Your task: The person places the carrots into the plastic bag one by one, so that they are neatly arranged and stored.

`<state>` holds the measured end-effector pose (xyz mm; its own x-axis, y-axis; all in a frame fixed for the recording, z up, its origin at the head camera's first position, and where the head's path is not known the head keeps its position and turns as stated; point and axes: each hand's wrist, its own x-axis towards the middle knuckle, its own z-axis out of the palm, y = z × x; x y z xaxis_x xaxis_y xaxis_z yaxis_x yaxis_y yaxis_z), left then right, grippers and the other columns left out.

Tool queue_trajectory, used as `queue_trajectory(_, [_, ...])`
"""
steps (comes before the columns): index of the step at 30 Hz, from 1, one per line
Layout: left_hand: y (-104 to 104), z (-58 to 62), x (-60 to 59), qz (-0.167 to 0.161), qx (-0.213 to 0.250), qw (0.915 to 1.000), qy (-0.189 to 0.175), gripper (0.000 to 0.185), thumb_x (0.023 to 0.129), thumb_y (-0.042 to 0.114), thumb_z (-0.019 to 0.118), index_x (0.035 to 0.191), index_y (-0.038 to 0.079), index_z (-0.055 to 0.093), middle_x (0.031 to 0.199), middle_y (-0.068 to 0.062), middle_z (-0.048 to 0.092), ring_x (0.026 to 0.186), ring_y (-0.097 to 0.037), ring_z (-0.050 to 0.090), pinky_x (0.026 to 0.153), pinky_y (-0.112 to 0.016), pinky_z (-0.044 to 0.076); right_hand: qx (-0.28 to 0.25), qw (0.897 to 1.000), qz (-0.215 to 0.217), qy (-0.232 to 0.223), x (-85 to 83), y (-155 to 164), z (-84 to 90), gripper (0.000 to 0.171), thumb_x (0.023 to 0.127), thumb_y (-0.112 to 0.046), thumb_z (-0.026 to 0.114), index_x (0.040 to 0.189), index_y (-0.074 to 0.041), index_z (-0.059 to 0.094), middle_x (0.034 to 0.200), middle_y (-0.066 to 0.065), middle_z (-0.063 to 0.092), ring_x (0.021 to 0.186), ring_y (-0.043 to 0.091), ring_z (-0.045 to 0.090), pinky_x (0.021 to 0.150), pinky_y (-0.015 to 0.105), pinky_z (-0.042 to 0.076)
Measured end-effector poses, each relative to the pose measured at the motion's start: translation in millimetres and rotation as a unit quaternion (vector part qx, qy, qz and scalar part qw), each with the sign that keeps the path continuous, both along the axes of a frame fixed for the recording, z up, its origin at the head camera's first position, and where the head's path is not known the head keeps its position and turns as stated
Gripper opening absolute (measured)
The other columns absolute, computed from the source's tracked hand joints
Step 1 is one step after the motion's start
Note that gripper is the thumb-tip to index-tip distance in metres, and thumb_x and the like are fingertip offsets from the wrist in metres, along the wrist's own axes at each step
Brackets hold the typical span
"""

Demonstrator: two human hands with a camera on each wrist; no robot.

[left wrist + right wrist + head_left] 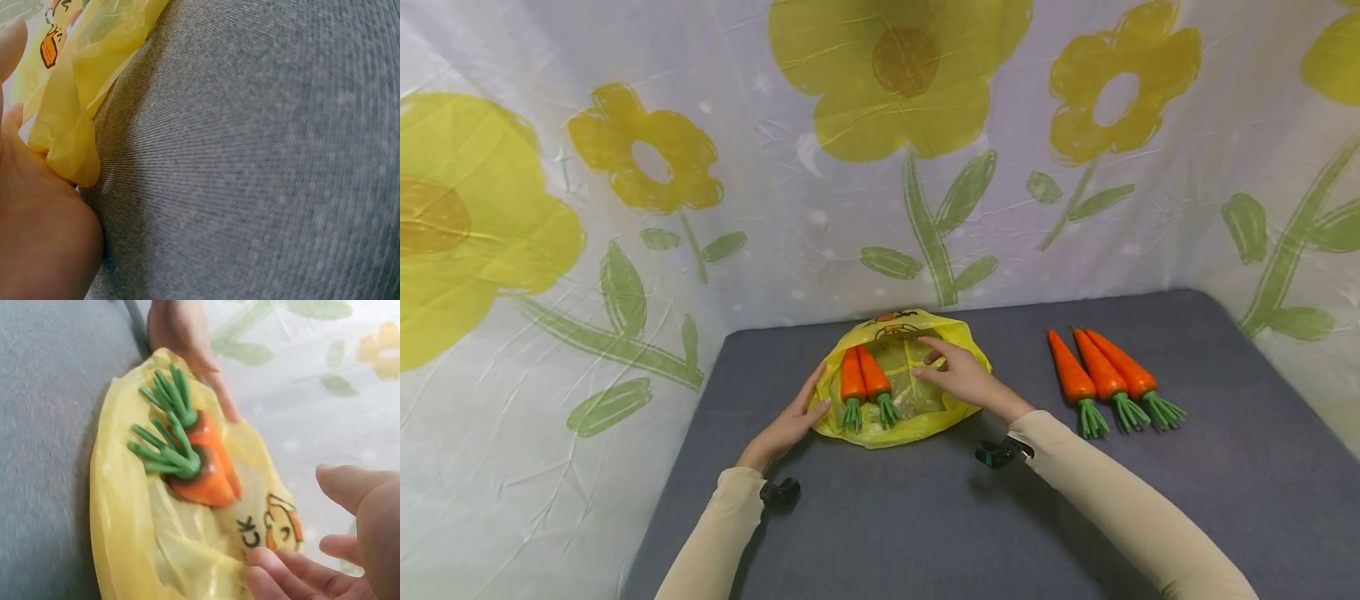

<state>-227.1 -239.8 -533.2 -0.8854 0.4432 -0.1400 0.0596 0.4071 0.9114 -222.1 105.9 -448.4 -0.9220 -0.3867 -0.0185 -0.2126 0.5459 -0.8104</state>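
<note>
1. Two carrots (863, 379) on yellow bag (925, 421), near far edge of grey table (925, 517); long axes far-to-near, tips away, green tops toward near edge.
2. Left hand (790, 425) flat, fingers straight, touching bag's left edge.
3. Right hand (958, 375) palm down, fingers relaxed, resting on bag, gripping nothing.
4. Three carrots (1105, 375) toward right edge, same pointing.

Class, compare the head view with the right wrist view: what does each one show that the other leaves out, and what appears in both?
Only the head view shows three loose carrots lying side by side on the grey table, right of the bag, plus both sleeves.

Only the right wrist view shows the bag's printed letters and cartoon close up.

Both show the yellow bag, the two carrots on it, the left hand touching the bag's edge, and the right hand with straight fingers over it.
</note>
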Motion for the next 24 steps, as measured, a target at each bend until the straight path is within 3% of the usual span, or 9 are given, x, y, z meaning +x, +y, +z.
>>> queue_trajectory(7, [1,0.9,-0.5,0.006,-0.005,0.9999,-0.012,0.069,0.105,0.037,0.045,0.158,0.041,0.001,0.169,0.0,-0.006,0.156,-0.032,-0.007,0.121,-0.065,0.001,0.012,1.0,-0.023,0.012,4.1,34,10.1,0.066,0.098,-0.034,0.062,0.154,-0.009,0.036,0.13,0.022,0.061,0.096,0.031,0.066,0.066,0.03,0.05])
queue_trajectory(11, [1,1.2,-1.0,0.008,-0.007,0.9998,-0.017,0.07,0.105,0.037,0.046,0.158,0.041,0.001,0.169,-0.001,-0.006,0.156,-0.032,-0.007,0.121,-0.065,0.001,0.021,0.999,-0.042,0.016,7.0,55,13.0,0.069,0.098,-0.039,0.06,0.154,-0.009,0.034,0.132,0.022,0.06,0.105,0.033,0.065,0.075,0.036,0.054])
queue_trajectory(15, [1,1.5,-1.4,0.008,-0.005,0.9998,-0.017,0.07,0.105,0.036,0.046,0.158,0.04,0.001,0.169,-0.001,-0.006,0.156,-0.032,-0.007,0.121,-0.065,0.001,0.033,0.998,-0.06,0.016,10.4,78,11.8,0.069,0.098,-0.043,0.059,0.155,-0.011,0.033,0.133,0.021,0.059,0.115,0.036,0.063,0.083,0.042,0.056])
queue_trajectory(24, [2,3.2,0.4,0.008,-0.007,0.9998,-0.014,0.071,0.105,0.034,0.047,0.159,0.039,0.001,0.169,-0.001,-0.007,0.156,-0.033,-0.007,0.121,-0.065,0.0,0.06,0.993,-0.104,0.008,20.3,122,10.6,0.075,0.098,-0.049,0.057,0.156,-0.011,0.03,0.135,0.023,0.058,0.12,0.04,0.06,0.086,0.047,0.055])
